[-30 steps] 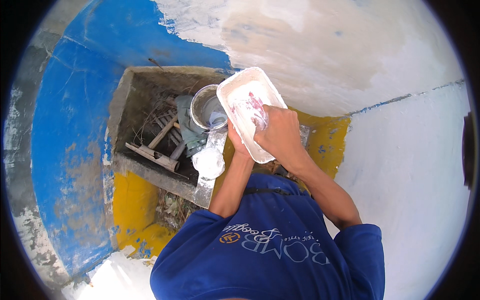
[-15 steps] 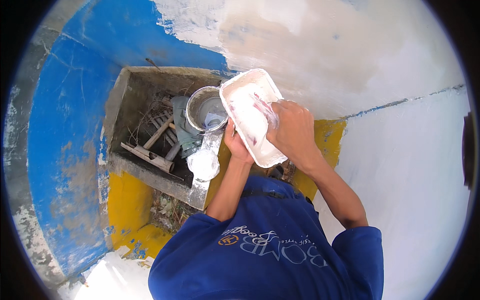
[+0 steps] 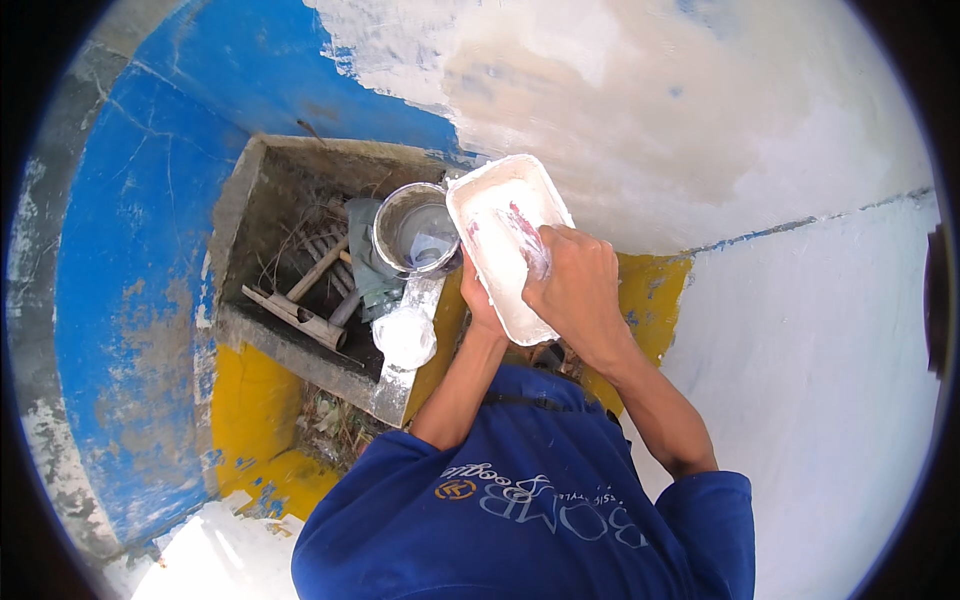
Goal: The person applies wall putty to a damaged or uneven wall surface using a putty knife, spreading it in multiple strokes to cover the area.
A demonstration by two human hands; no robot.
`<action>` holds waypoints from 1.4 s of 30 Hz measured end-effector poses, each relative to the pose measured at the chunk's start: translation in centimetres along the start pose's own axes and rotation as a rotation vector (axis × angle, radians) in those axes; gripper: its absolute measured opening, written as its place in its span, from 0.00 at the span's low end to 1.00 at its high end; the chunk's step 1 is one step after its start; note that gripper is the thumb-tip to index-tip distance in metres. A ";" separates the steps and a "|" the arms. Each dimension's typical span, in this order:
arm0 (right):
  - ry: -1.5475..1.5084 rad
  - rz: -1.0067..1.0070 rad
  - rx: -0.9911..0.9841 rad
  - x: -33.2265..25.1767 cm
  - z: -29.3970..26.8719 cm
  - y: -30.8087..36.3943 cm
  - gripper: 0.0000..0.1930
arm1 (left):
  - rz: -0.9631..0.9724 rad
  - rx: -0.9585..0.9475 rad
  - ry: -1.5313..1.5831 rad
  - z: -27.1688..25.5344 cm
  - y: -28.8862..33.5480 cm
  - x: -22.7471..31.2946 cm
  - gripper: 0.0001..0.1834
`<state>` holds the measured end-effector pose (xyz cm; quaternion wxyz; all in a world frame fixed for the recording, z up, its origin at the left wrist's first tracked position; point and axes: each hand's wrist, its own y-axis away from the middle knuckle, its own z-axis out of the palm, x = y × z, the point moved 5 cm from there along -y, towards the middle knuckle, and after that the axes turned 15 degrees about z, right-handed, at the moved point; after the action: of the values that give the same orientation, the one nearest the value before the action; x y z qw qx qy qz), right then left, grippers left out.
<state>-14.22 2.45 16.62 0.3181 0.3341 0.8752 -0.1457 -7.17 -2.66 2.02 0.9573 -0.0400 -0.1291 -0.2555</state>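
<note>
A white rectangular tray (image 3: 536, 182) is tilted in front of my body, with thick white paste (image 3: 495, 225) over its inside. My left hand (image 3: 480, 298) grips it from the left side and below, its fingers partly hidden under it. Closed over the tray's right side, my right hand (image 3: 575, 292) holds a flat tool (image 3: 532, 243), pinkish and smeared with white, dipping into the paste. The tool's exact kind is unclear, since my fingers cover its handle. Just left of the tray, an open round bucket (image 3: 383, 232) has greyish liquid inside.
A concrete planter box (image 3: 300, 357) holds dry twigs, sticks, a grey-green cloth (image 3: 370, 275) and a bamboo piece (image 3: 300, 318). On its ledge sits a white lump (image 3: 404, 338). Blue wall (image 3: 130, 250) rises left; a patchy white wall (image 3: 650, 110) stands ahead.
The tray and both hands have shifted slightly down in the picture. My right hand has moved a little left and down with the tool, still inside the tray.
</note>
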 end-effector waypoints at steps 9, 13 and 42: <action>-0.055 -0.058 -0.094 -0.4 0.9 0.1 0.14 | 0.020 -0.054 0.132 0.0 -0.3 0.5 0.36; -0.040 0.034 -0.044 -0.3 1.1 -1.1 0.15 | 0.055 -0.101 0.139 0.4 -0.6 0.9 0.36; -0.059 -0.003 -0.044 0.2 2.2 -1.2 0.19 | 0.006 -0.074 0.177 -0.3 -1.2 0.4 0.35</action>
<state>-14.14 0.61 14.92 0.3509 0.3212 0.8689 -0.1366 -7.37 -3.88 1.83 0.9635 -0.0530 -0.0344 -0.2600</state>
